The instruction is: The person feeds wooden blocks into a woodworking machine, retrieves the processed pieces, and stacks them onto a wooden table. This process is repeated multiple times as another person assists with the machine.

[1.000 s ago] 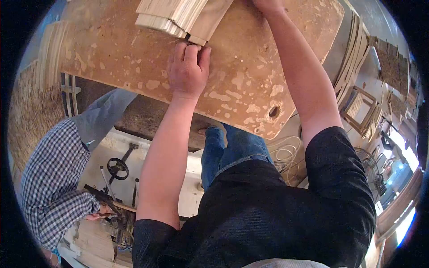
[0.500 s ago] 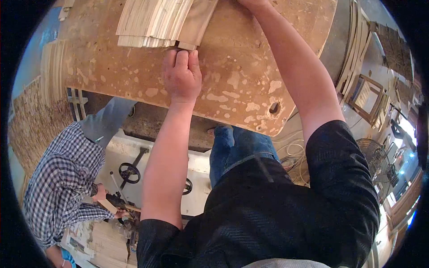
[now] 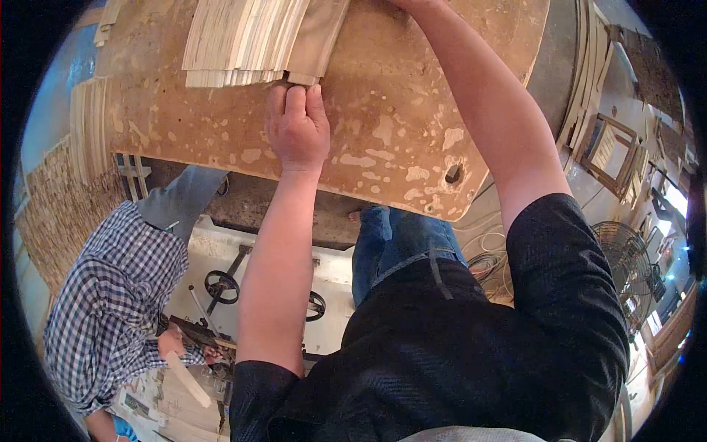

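Observation:
On the worktable [image 3: 383, 132] lies a bundle of thin wooden strips [image 3: 247, 37], side by side with their near ends roughly lined up. A wider, darker wooden board [image 3: 317, 40] lies against the bundle's right side. My left hand [image 3: 298, 129] is closed at the near end of this board, fingers curled up to its edge; the fingertips are partly hidden. My right hand [image 3: 414, 4] reaches to the far side of the table, right of the board. The top edge of the view cuts it off, so its fingers are hidden.
A co-worker in a checked shirt [image 3: 110, 295] stands at a white machine [image 3: 331, 269] with black handwheels, holding a wooden piece [image 3: 188, 379]. Wood stacks [image 3: 66, 214] stand at left. Cables [image 3: 490, 258] and a fan [image 3: 622, 254] are at right. The tabletop has a hole [image 3: 453, 174].
The strips and board sit slightly further left and lower in view. My left hand stays at the board's end. The co-worker's wooden piece has swung downward.

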Demonstrator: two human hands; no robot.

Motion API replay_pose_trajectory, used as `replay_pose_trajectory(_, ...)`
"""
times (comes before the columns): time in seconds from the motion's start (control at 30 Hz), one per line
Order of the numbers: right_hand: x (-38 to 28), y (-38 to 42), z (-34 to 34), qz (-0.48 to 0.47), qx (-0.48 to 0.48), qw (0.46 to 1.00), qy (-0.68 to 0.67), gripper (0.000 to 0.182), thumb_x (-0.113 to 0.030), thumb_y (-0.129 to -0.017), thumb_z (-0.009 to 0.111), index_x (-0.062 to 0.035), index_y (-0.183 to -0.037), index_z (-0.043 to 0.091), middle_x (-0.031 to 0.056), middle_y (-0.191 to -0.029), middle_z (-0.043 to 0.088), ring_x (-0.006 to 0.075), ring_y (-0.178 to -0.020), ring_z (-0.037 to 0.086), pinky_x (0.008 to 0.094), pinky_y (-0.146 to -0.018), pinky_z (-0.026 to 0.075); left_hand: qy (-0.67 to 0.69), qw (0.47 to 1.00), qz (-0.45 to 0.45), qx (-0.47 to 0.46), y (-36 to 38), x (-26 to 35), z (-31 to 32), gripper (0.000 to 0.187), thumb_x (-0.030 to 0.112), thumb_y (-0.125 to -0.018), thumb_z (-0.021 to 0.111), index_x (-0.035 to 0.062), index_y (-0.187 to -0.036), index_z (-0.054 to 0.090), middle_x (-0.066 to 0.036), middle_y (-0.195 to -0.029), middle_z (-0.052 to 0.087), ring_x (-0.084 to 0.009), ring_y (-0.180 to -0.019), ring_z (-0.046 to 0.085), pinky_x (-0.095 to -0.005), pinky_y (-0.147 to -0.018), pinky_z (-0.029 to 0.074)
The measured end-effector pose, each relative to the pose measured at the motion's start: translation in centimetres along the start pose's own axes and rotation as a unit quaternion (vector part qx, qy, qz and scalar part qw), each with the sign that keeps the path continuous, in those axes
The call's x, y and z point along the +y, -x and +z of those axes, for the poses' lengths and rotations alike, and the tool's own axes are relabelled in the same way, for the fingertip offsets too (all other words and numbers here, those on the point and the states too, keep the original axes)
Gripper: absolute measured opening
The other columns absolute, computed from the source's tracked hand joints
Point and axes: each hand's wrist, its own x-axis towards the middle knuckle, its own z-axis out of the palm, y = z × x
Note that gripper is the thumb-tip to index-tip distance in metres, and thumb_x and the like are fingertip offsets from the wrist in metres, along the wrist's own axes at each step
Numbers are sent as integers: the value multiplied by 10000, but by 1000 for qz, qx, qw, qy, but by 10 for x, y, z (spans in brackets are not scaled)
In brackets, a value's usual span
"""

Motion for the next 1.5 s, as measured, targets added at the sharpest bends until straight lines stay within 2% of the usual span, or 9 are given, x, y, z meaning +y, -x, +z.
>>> replay_pose_trajectory(0.6,51,-6,30,118,122,955,-244,667,-415,-989,538,-136,-1524,253,262,-1430,452,356,-1285,485,423,-1042,411,77,996,-10,-41,5,-1,-15,268,270,-845,731,54,-763,595,-118,-937,566,-326,-887,569,-441,-749,465)
replay_pose_trajectory(0.67,8,13,10,64,245,966,-60,376,-299,-961,559,-11,-1195,620,160,-1115,645,276,-1050,604,355,-947,446,60,996,25,-63,22,-3,-21,250,253,-840,733,32,-814,620,-150,-1085,562,-345,-1013,555,-446,-868,458)
replay_pose_trajectory(0.73,25,40,19,83,257,963,-12,343,-285,-955,549,-7,-1151,591,198,-1084,598,345,-1020,586,405,-930,447,167,966,-102,-168,49,3,-46,240,235,-833,733,16,-869,640,-177,-1222,532,-367,-1105,537,-452,-963,433)
replay_pose_trajectory(0.87,-9,122,15,99,40,994,39,212,-180,-902,579,-28,-1048,597,175,-1114,562,364,-1063,527,447,-942,430,148,971,-62,-177,136,5,-109,194,192,-833,729,35,-926,665,-172,-1212,580,-361,-1116,570,-434,-955,478)
replay_pose_trajectory(1.0,-82,193,37,279,-165,939,-111,113,-143,-924,553,-56,-935,623,109,-956,596,262,-854,589,397,-761,493,154,922,-297,-194,244,18,-195,221,234,-854,697,30,-927,654,-133,-1012,644,-334,-971,627,-403,-852,514)
replay_pose_trajectory(1.03,-64,215,42,-97,-185,976,56,109,-114,-923,540,-45,-883,614,93,-856,594,243,-788,586,399,-721,487,166,912,-318,-200,275,27,-214,219,244,-867,680,32,-916,654,-126,-992,647,-328,-943,635,-403,-830,521)
replay_pose_trajectory(1.17,-96,303,70,-133,-342,928,-68,90,-75,-915,561,-32,-884,634,103,-809,608,234,-758,604,344,-710,491,43,944,-324,-39,359,45,-272,183,233,-874,634,57,-909,666,-127,-934,654,-345,-938,614,-447,-818,495)
replay_pose_trajectory(1.33,-202,367,110,-117,-582,796,-116,124,-129,-880,662,-14,-925,650,152,-840,638,286,-748,640,349,-688,511,-94,781,-537,305,380,52,-338,117,160,-875,633,47,-862,663,-147,-852,648,-331,-806,626,-407,-732,504)
replay_pose_trajectory(1.5,-280,404,163,-229,-664,697,-144,139,-149,-882,672,-24,-941,659,148,-866,651,299,-766,651,346,-677,515,-252,703,-610,265,426,-4,-422,246,278,-860,652,47,-933,693,-170,-911,654,-329,-799,656,-427,-726,521)
